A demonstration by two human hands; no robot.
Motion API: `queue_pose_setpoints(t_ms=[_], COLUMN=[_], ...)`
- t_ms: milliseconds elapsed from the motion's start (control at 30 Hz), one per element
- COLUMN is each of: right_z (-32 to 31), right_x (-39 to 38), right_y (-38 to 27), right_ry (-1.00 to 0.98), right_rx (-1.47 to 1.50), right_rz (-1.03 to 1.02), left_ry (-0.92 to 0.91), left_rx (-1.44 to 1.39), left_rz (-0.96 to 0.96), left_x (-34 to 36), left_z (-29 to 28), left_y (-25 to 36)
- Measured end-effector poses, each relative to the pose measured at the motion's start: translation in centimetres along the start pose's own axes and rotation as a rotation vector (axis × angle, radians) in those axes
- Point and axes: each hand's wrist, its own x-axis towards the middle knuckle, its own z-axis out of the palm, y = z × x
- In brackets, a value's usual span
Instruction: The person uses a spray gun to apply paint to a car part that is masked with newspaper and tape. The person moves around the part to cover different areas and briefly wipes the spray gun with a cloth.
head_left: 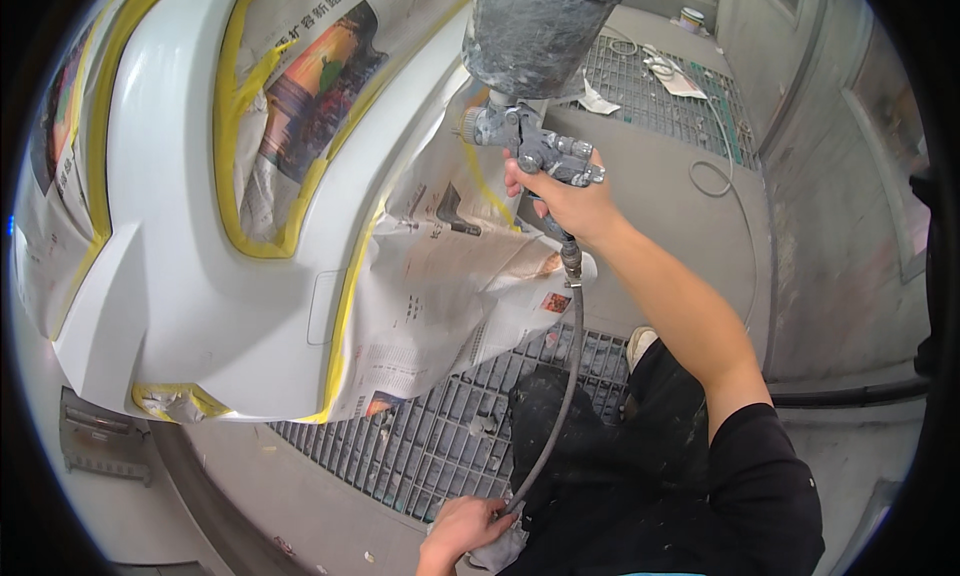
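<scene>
My right hand (pixel 575 201) is wrapped around the handle of a paint spray gun (pixel 530 141), a finger near its trigger. The gun is grey with dried paint and carries a large cup (pixel 535 41) on top. Its nozzle points left at a white car bumper (pixel 190 306). From the handle a dark air hose (pixel 577 356) runs down to my left hand (pixel 465 528), whose fingers close on it low in the picture. A crumpled pale cloth (pixel 500 551) shows beside that hand; whether the hand grips it too is unclear. Newspaper (pixel 420 316) and yellow masking tape (pixel 340 361) cover parts of the bumper.
Metal floor grating (pixel 440 451) lies beneath the bumper and by my legs. More grating (pixel 640 86) at the far right bears paper scraps and a thin cable (pixel 725 126). A small can (pixel 691 18) stands near the grey wall (pixel 840 206) on the right.
</scene>
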Motion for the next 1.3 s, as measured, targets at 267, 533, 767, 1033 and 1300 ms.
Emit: queue_pose_setpoints(t_ms=[267,533,767,1033,1300], right_z=[1.7,3.1,2.3,-1.7,-3.4], right_x=[-4.2,-5.0,-2.7,-2.5,-6.4], right_y=[-1.0,-3.0,-5.9,-6.8,-3.4], right_ry=[-0.118,-0.341,-0.233,0.187,0.124], right_rx=[-0.047,-0.003,-0.090,-0.212,0.065], right_rz=[0.050,0.116,0.056,0.082,0.041], left_ry=[-0.019,-0.032,-0.013,-0.063,-0.122], left_rx=[-0.045,-0.044,-0.053,0.027,0.096], left_rz=[-0.045,-0.033,0.007,0.027,-0.113], left_x=[-3.0,-3.3,-1.8,0.1,4.1], left_z=[0.4,0.8,1.2,2.0,2.4], left_y=[-0.2,-0.3,-0.5,-2.3,-3.6])
